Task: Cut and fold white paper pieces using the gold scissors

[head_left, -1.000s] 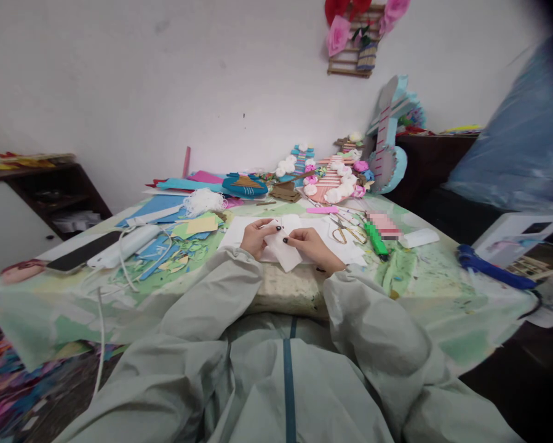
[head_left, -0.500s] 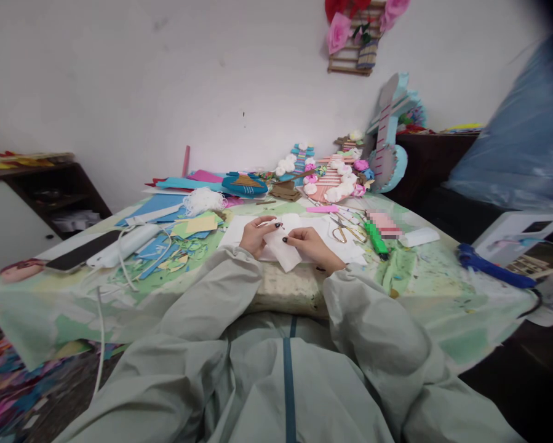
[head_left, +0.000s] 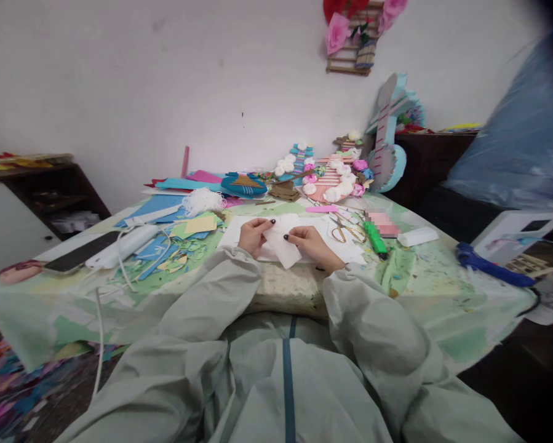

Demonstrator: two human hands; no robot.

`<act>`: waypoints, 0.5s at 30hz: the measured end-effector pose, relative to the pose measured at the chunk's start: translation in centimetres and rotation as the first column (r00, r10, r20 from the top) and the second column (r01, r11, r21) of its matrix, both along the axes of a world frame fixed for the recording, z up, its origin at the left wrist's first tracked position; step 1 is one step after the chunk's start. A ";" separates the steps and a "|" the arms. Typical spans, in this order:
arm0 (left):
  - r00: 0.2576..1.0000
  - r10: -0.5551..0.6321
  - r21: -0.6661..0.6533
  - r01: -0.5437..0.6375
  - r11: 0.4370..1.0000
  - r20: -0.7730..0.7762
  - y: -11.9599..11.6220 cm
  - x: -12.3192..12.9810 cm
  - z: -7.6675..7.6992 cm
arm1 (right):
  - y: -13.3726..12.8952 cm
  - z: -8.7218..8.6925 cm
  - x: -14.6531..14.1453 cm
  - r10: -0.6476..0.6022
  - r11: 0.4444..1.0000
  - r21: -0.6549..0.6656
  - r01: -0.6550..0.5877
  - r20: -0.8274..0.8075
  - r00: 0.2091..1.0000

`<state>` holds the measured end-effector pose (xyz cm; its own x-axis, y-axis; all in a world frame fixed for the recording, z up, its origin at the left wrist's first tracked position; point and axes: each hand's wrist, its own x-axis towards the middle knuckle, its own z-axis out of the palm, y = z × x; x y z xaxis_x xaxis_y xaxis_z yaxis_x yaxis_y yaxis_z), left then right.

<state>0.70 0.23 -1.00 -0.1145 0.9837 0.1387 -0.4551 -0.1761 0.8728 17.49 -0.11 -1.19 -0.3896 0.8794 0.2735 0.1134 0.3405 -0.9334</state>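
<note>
Between my two hands is a thin, soft white sheet (head_left: 283, 246), tissue-like, its lower corner hanging toward the table's front edge. My left hand (head_left: 254, 237) pinches its left side between thumb and fingers. On the other side, my right hand (head_left: 310, 242) grips the sheet with thumb and forefinger. White paper (head_left: 232, 231) lies flat on the table beneath both hands. Just right of my right hand rest gold-handled scissors (head_left: 338, 234) and a green cutter-like tool (head_left: 376, 239).
Blue and green paper scraps (head_left: 179, 252), a white power strip (head_left: 123, 246) with its cord and a dark phone (head_left: 82, 252) lie to the left. Craft pieces with white and pink flowers (head_left: 329, 178) stand at the back. A blue-handled tool (head_left: 493, 266) lies at right.
My left fingers have shifted slightly on the white sheet, and they look more closed in a pinch. The right hand has barely moved.
</note>
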 end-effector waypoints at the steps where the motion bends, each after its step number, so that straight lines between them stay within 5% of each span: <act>1: 1.000 0.010 0.004 -0.010 1.000 -0.001 0.0 0.0 0.0 | 0.0 0.0 0.0 0.002 1.000 -0.003 -0.002 -0.001 1.000; 15: 0.998 0.050 0.018 -0.050 0.999 0.031 0.0 0.0 0.1 | -0.1 -0.1 0.0 0.013 1.000 -0.014 -0.013 -0.004 1.000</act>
<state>0.69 0.26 -0.92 -0.1681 0.9738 0.1530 -0.4714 -0.2157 0.8551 17.46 -0.21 -1.26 -0.4001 0.8781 0.2623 0.1059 0.3285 -0.9385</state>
